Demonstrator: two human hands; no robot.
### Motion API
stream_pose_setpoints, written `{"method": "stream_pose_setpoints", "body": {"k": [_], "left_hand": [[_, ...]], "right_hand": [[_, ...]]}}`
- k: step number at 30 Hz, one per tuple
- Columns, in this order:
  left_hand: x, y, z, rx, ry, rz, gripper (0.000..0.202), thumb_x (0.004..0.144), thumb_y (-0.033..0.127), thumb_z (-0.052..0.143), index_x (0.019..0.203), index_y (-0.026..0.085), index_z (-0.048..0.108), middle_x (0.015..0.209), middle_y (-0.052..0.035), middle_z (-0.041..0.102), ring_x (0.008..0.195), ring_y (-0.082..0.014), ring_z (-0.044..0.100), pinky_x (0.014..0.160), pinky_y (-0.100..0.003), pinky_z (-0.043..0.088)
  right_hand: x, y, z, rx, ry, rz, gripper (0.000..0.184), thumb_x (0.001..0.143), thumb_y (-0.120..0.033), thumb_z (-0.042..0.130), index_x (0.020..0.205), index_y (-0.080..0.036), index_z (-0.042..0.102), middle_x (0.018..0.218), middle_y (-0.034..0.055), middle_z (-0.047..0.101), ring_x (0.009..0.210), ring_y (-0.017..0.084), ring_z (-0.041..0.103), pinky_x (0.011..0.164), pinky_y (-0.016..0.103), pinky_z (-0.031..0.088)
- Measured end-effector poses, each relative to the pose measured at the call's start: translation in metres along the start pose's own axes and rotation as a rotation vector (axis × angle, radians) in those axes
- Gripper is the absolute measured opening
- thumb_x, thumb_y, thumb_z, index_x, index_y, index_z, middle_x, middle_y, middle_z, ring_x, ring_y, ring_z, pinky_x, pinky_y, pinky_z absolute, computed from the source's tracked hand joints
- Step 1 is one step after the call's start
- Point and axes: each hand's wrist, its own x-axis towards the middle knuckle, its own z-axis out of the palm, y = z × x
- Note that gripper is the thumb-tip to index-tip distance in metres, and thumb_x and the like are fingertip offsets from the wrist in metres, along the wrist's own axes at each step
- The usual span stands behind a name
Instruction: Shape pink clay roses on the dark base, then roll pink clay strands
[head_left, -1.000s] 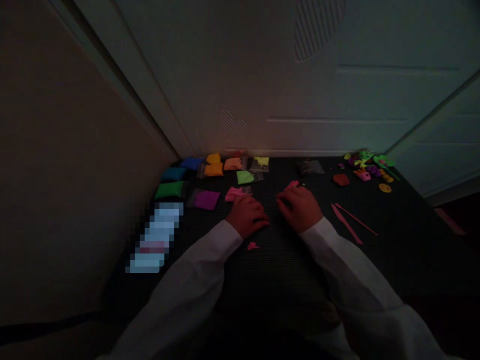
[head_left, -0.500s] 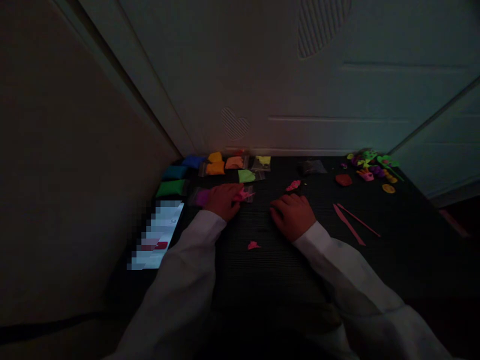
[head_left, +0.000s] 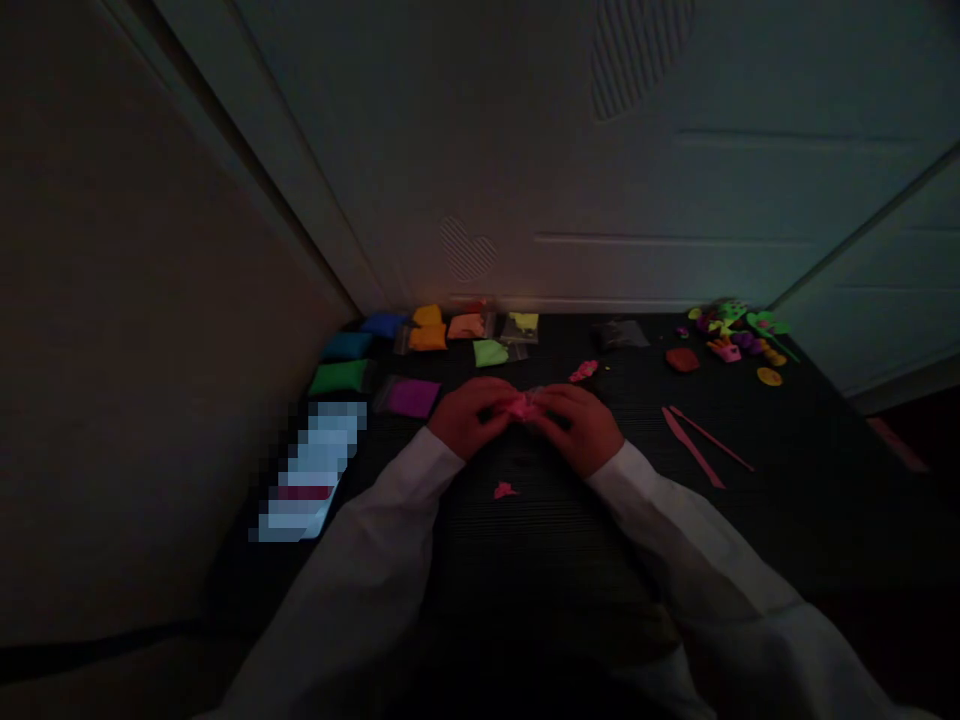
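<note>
My left hand [head_left: 466, 418] and my right hand [head_left: 579, 428] meet over a dark ribbed mat [head_left: 540, 540] in dim light. Both pinch a small clear bag of pink clay [head_left: 520, 405] held between their fingertips. White sleeves cover both arms. A small pink clay scrap [head_left: 505, 490] lies on the mat just below the hands. Another pink clay piece [head_left: 584, 371] lies beyond the right hand.
Bags of coloured clay lie at the back left: purple [head_left: 413, 397], green [head_left: 340, 377], teal [head_left: 348, 346], orange [head_left: 428, 338], light green [head_left: 490, 353]. Two pink modelling sticks [head_left: 697, 445] lie at right. Small clay figures [head_left: 739, 335] sit at the back right. A white door stands behind.
My left hand reached left to the pink clay bag, took it and brought it to the middle. My right hand rose from the mat and joined it on the bag.
</note>
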Motion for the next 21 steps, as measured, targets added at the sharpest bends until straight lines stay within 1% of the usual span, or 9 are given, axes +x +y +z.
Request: {"method": "stream_pose_setpoints", "body": {"k": [2,4,7,9,12,15,18,21], "left_hand": [[-0.001,0.002,0.001,-0.078,0.018,-0.045,0.023,0.067,0.018,0.055,0.089,0.016,0.06,0.093,-0.0078,0.059,0.09,-0.0164,0.055,0.081,-0.031,0.045],[0.0,0.005,0.002,-0.196,0.025,-0.12,0.021,0.066,0.021,0.056,0.087,0.016,0.06,0.093,-0.0073,0.058,0.087,-0.0154,0.055,0.075,-0.028,0.048],[0.001,0.01,0.001,-0.34,0.032,-0.249,0.019,0.064,0.022,0.059,0.082,0.017,0.06,0.094,-0.0066,0.057,0.086,-0.0151,0.055,0.068,-0.025,0.049],[0.002,0.01,-0.001,-0.379,0.03,-0.295,0.019,0.061,0.022,0.062,0.08,0.017,0.06,0.091,-0.0059,0.058,0.085,-0.0153,0.054,0.07,-0.026,0.048],[0.004,0.008,-0.005,-0.446,0.013,-0.331,0.021,0.058,0.022,0.065,0.078,0.015,0.061,0.086,-0.0054,0.06,0.082,-0.0152,0.055,0.074,-0.028,0.045],[0.004,0.003,-0.007,-0.528,0.002,-0.367,0.023,0.058,0.023,0.066,0.078,0.014,0.062,0.086,-0.0051,0.061,0.081,-0.015,0.055,0.076,-0.028,0.044],[0.004,-0.001,-0.006,-0.575,0.009,-0.397,0.023,0.058,0.024,0.066,0.078,0.014,0.063,0.086,-0.0036,0.062,0.083,-0.0147,0.056,0.079,-0.028,0.042],[0.004,-0.003,-0.004,-0.635,-0.009,-0.487,0.024,0.058,0.024,0.066,0.081,0.016,0.063,0.083,-0.0012,0.063,0.079,-0.0137,0.057,0.075,-0.026,0.043]], "right_hand": [[0.0,0.0,-0.001,0.016,-0.051,0.001,0.026,0.077,-0.03,0.05,0.101,-0.021,0.058,0.1,0.0047,0.059,0.091,0.016,0.053,0.08,0.031,0.04],[0.001,0.0,-0.003,0.051,-0.1,-0.019,0.026,0.077,-0.029,0.05,0.1,-0.02,0.058,0.097,0.0048,0.06,0.089,0.015,0.054,0.08,0.029,0.041],[0.002,-0.003,-0.006,0.116,-0.121,-0.068,0.023,0.077,-0.026,0.049,0.097,-0.018,0.059,0.095,0.0047,0.061,0.088,0.013,0.055,0.08,0.026,0.041],[0.002,-0.005,-0.008,0.117,-0.115,-0.092,0.023,0.078,-0.025,0.048,0.097,-0.018,0.058,0.095,0.0043,0.061,0.087,0.013,0.055,0.079,0.025,0.041],[0.001,-0.007,-0.011,0.06,-0.112,-0.105,0.022,0.078,-0.025,0.047,0.096,-0.019,0.059,0.092,0.0034,0.062,0.084,0.014,0.056,0.074,0.027,0.041],[0.0,-0.004,-0.011,0.009,-0.082,-0.134,0.024,0.079,-0.025,0.047,0.099,-0.02,0.058,0.094,0.0035,0.062,0.085,0.015,0.055,0.074,0.029,0.041],[0.0,0.0,-0.009,-0.04,-0.009,-0.195,0.028,0.08,-0.026,0.046,0.106,-0.02,0.055,0.1,0.0055,0.059,0.089,0.016,0.053,0.076,0.031,0.041],[-0.002,0.002,-0.008,-0.11,0.049,-0.235,0.029,0.08,-0.028,0.046,0.107,-0.02,0.055,0.102,0.007,0.058,0.09,0.018,0.052,0.076,0.033,0.041]]}}
